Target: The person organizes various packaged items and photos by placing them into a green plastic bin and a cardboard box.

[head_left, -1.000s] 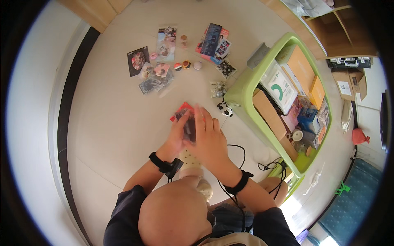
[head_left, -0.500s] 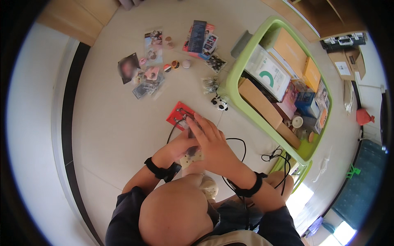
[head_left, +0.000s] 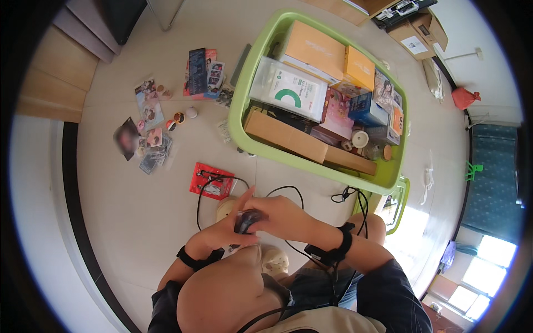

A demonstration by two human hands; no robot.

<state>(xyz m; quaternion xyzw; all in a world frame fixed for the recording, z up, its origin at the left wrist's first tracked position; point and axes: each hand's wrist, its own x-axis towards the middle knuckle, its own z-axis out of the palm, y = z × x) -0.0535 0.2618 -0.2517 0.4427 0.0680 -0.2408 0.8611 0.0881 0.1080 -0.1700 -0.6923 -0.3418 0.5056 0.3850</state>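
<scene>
Near the centre, a dark held item has a shiny, plastic-looking surface. The pale floor is smooth with a soft sheen. Just beyond, a red packet looks glossy, like plastic film. The green tub at far right is smooth plastic; inside, an orange box looks like matt card, a long brown box like plain cardboard. Far left, a panel looks like smooth wood; at right, the blue curtain is cloth.

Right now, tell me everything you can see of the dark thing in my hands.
The dark item is small and nearly black, with a plastic-like sheen. Your left hand and right hand hold it, partly covering it, nearer you than the red packet. Its full outline and exact tilt can't be made out.
</scene>
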